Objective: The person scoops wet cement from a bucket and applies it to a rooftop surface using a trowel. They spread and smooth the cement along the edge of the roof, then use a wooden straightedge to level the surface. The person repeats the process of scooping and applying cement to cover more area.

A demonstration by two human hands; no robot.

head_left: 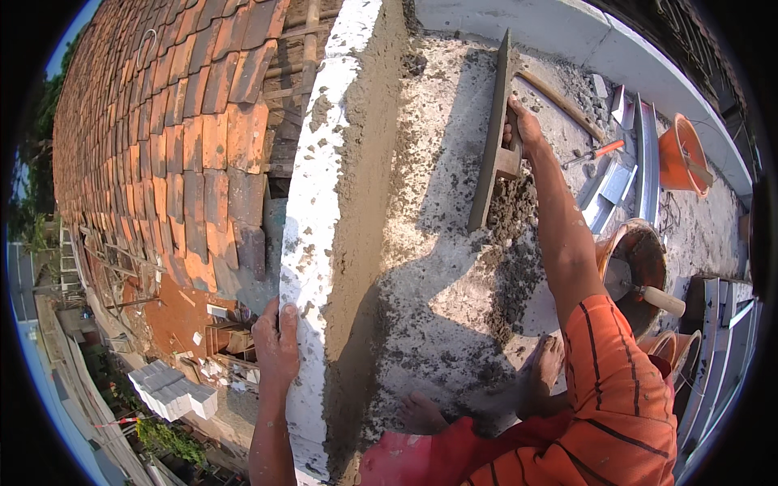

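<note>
My right hand (524, 130) is wrapped round the handle of a long plastering float (490, 154). The float stands nearly on edge above the floor, apart from the wall, its flat face turned left. My left hand (277, 340) grips the outer edge of a low white wall (312, 186), thumb along the top and fingers curled over the side, their tips hidden. Wet grey mortar (365, 154) coats the wall's inner face in a long band. Loose mortar (510, 211) lies in clumps on the floor under the float and my right forearm.
At right stand an orange bucket (679, 154) and a mortar-smeared bucket (636, 243) holding a trowel (660, 300). A wooden-handled tool (559, 104), an orange-handled tool (604, 150) and metal channels (647, 162) lie nearby. Beyond the wall are a tiled roof (178, 121) and a drop to the ground.
</note>
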